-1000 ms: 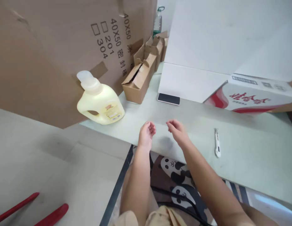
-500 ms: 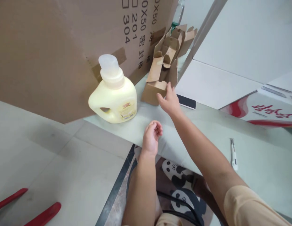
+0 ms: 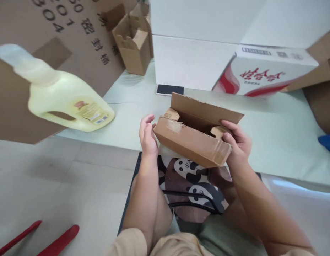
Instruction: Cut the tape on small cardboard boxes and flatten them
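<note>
A small brown cardboard box (image 3: 191, 137) is tilted above the near edge of the table, its long flap raised and its inside dark. My right hand (image 3: 238, 145) grips its right end, the thumb by the small end flap and the fingers at the raised flap. Against the box's left end rests my left hand (image 3: 149, 137), its fingers curved round the corner. Clear tape shows on the box's near face. To the left, a pale yellow detergent jug (image 3: 71, 99) with a translucent cap leans in view on the table.
Another open cardboard box (image 3: 135, 53) stands at the back, beside a large printed carton (image 3: 82, 14). A phone (image 3: 170, 89) lies before a white box (image 3: 191, 64). Farther right is a red-and-white carton (image 3: 263, 74). Something blue (image 3: 327, 144) sits at the right edge.
My right hand has taken one small box from the back and brought it near me. My left hand has come to its left end. The view has turned right.
</note>
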{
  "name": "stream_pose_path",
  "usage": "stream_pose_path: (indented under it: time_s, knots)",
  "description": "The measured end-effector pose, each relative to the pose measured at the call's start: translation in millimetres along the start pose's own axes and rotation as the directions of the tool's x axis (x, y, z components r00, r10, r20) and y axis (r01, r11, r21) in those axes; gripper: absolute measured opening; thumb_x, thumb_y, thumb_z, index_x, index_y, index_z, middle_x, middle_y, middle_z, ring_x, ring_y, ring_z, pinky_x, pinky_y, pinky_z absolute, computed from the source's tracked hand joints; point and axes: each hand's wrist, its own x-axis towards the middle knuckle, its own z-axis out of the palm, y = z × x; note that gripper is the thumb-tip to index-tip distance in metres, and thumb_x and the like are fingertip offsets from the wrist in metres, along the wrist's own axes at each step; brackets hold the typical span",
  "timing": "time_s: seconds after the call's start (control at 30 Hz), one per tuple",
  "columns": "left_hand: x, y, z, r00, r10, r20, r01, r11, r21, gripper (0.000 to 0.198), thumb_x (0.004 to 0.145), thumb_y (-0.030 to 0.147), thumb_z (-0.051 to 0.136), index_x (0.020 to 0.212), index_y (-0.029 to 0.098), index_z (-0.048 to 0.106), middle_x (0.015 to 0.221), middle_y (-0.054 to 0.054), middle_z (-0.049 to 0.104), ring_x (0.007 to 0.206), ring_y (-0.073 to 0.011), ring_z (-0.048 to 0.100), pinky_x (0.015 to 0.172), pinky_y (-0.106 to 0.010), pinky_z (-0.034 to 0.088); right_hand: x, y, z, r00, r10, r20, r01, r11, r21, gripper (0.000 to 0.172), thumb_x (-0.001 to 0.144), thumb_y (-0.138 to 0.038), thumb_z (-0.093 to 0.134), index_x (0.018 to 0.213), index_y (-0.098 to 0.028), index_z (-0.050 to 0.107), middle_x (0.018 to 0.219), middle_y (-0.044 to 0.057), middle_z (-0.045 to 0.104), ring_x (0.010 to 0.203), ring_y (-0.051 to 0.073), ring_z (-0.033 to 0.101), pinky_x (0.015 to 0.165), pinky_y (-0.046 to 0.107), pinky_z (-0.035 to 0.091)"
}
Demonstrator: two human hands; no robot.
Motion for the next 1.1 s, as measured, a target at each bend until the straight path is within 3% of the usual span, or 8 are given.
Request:
stream_pose_path:
  time_s: [0.13, 0.23, 0.43, 0.57, 0.73, 0.83, 0.93, 1.1]
  knots:
    - [-17, -9, 33.5, 0.944, 0.134, 0.303, -0.162, 0.984, 0.070, 0.042, 0.091, 0.060, 0.059, 0.098, 0.024, 0.079, 0.118, -0.009, 0.077, 0.122, -0.0279, 0.068, 0.110, -0.042, 0.050, -17, 26, -35, 0.999, 0.048, 0.008, -0.048, 0.998, 0.036, 0.037, 0.091, -0.054, 0.066, 0.119, -0.030, 0.073, 0.111, 0.008, 0.071, 0.105, 0.028, 0.069, 0.096, 0.047, 0.056]
    - [-23, -8, 53.1, 0.906, 0.131, 0.401, -0.196, 0.973, 0.125, 0.041, 0.089, 0.062, 0.067, 0.089, 0.023, 0.080, 0.115, -0.009, 0.078, 0.116, -0.0279, 0.070, 0.107, -0.041, 0.052, -22, 43, -46, 0.992, 0.117, 0.035, -0.119, 0.991, 0.065, 0.039, 0.094, -0.056, 0.062, 0.124, -0.032, 0.068, 0.120, 0.008, 0.069, 0.112, 0.027, 0.067, 0.102, 0.047, 0.054]
    - [-4, -3, 75.5, 0.922, 0.076, 0.379, -0.172, 0.959, 0.225, 0.055, 0.082, 0.075, 0.069, 0.082, 0.021, 0.076, 0.092, -0.008, 0.077, 0.096, -0.0231, 0.072, 0.094, -0.035, 0.055, -10, 53, -38, 0.996, 0.056, 0.067, -0.063, 0.992, 0.112, 0.045, 0.097, -0.066, 0.049, 0.118, -0.029, 0.063, 0.114, 0.009, 0.065, 0.107, 0.026, 0.064, 0.100, 0.046, 0.053]
    - [14, -7, 71.0, 0.950, 0.032, 0.311, -0.101, 0.973, 0.209, 0.057, 0.079, 0.075, 0.073, 0.068, 0.020, 0.068, 0.073, -0.002, 0.066, 0.072, -0.0151, 0.063, 0.075, -0.027, 0.052, -4, 52, -24, 0.997, 0.041, 0.069, -0.053, 0.983, 0.176, 0.042, 0.095, -0.070, 0.051, 0.102, -0.029, 0.052, 0.091, 0.002, 0.053, 0.078, 0.019, 0.055, 0.076, 0.037, 0.052]
    - [29, 2, 64.6, 0.928, 0.022, 0.372, -0.138, 0.947, 0.290, 0.054, 0.081, 0.070, 0.074, 0.065, 0.019, 0.065, 0.066, 0.000, 0.058, 0.067, -0.0140, 0.056, 0.066, -0.026, 0.046, 5, 63, -26, 0.989, 0.016, -0.147, 0.016, 0.977, 0.214, 0.043, 0.091, -0.069, 0.049, 0.089, -0.028, 0.036, 0.089, 0.002, 0.045, 0.079, 0.020, 0.054, 0.074, 0.037, 0.051]
    - [33, 5, 66.0, 0.916, 0.014, 0.400, -0.152, 0.936, 0.317, 0.051, 0.081, 0.065, 0.076, 0.065, 0.018, 0.065, 0.067, -0.002, 0.060, 0.069, -0.0151, 0.058, 0.068, -0.028, 0.047, 13, 76, -39, 0.975, 0.099, -0.198, -0.098, 0.995, 0.015, 0.030, 0.089, -0.054, 0.053, 0.087, -0.027, 0.040, 0.088, 0.003, 0.051, 0.084, 0.021, 0.057, 0.079, 0.038, 0.050]
    - [33, -3, 67.8, 0.937, 0.007, 0.349, -0.102, 0.962, 0.253, 0.048, 0.081, 0.064, 0.075, 0.069, 0.018, 0.069, 0.073, -0.004, 0.065, 0.073, -0.0161, 0.061, 0.071, -0.029, 0.049, 16, 90, -50, 0.967, 0.224, -0.119, -0.252, 0.905, -0.343, 0.024, 0.081, -0.045, 0.060, 0.090, -0.024, 0.052, 0.093, 0.006, 0.060, 0.085, 0.023, 0.058, 0.078, 0.040, 0.047]
    - [30, -17, 65.1, 0.944, 0.029, 0.328, -0.082, 0.986, 0.147, 0.049, 0.078, 0.065, 0.078, 0.067, 0.019, 0.066, 0.076, -0.004, 0.065, 0.075, -0.0168, 0.063, 0.074, -0.030, 0.052, 14, 102, -58, 0.941, 0.331, 0.063, -0.221, 0.747, -0.628, 0.049, 0.085, -0.051, 0.059, 0.121, -0.018, 0.063, 0.106, 0.014, 0.069, 0.090, 0.029, 0.061, 0.079, 0.042, 0.047]
